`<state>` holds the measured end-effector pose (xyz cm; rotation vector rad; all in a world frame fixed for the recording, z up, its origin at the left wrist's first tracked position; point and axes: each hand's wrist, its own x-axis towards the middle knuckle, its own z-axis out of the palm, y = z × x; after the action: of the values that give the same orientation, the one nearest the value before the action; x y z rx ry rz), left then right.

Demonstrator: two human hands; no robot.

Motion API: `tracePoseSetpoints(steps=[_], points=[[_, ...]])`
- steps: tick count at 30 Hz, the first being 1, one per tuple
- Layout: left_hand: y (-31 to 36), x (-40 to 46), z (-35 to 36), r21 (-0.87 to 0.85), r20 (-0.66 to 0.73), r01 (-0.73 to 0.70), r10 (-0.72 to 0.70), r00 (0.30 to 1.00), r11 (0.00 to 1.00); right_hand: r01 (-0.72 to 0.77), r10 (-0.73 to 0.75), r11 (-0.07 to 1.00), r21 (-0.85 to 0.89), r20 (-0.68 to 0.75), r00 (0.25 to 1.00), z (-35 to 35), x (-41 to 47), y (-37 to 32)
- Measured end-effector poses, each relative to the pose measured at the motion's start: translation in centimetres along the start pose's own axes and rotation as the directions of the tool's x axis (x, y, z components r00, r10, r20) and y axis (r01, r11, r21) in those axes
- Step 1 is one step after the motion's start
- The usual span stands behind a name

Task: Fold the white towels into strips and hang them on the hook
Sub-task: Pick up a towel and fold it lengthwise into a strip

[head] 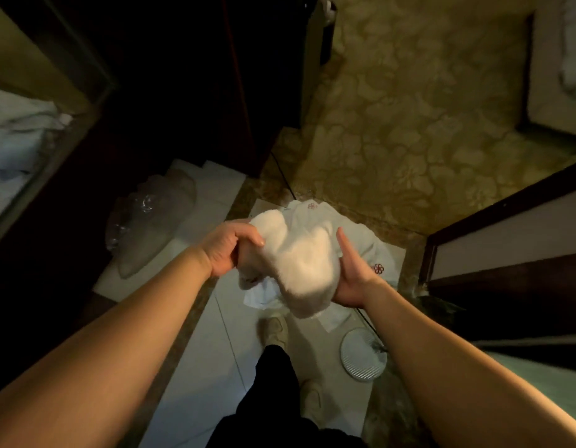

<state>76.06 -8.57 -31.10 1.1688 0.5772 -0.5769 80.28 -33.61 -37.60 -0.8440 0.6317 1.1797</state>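
Observation:
A bunched white towel (299, 260) hangs between my hands at mid frame, above the floor. My left hand (228, 247) grips its left end, fingers curled round the cloth. On the right, my right hand (351, 279) cups the towel from below and the side, palm up and thumb raised; its fingers are hidden under the cloth. More white cloth with small red marks (361, 244) lies spread on the tiled floor beneath. No hook is in view.
A clear plastic bag (150, 221) lies on the tiles at left. A round white ribbed disc (364, 357) sits on the floor at lower right, by a thin black cable. My shoes (275, 328) stand on the tiles. Dark doors flank both sides; patterned carpet lies ahead.

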Motion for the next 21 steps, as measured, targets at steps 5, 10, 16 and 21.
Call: tracePoseSetpoints(steps=[5, 10, 16, 21], points=[[2.7, -9.2, 1.0, 0.174, 0.018, -0.089, 0.087, 0.996, 0.981, 0.071, -0.083, 0.985, -0.158, -0.071, 0.994, 6.7, -3.8, 0.0], [3.7, -18.2, 0.8, 0.214, -0.017, -0.147, 0.154, 0.988, 0.966, 0.216, -0.265, 0.870, -0.444, -0.051, 0.963, 13.5, -8.6, 0.7], [0.7, -26.8, 0.6, -0.304, -0.197, -0.321, 0.270, 0.942, 0.897, 0.351, -0.237, 0.792, -0.500, 0.278, 0.931, 20.0, -15.6, 2.3], [-0.7, -33.0, 0.9, -0.416, -0.225, -0.402, 0.336, 0.915, 0.816, 0.406, -0.122, 0.665, -0.627, 0.445, 0.887, 27.6, -20.9, 5.4]])
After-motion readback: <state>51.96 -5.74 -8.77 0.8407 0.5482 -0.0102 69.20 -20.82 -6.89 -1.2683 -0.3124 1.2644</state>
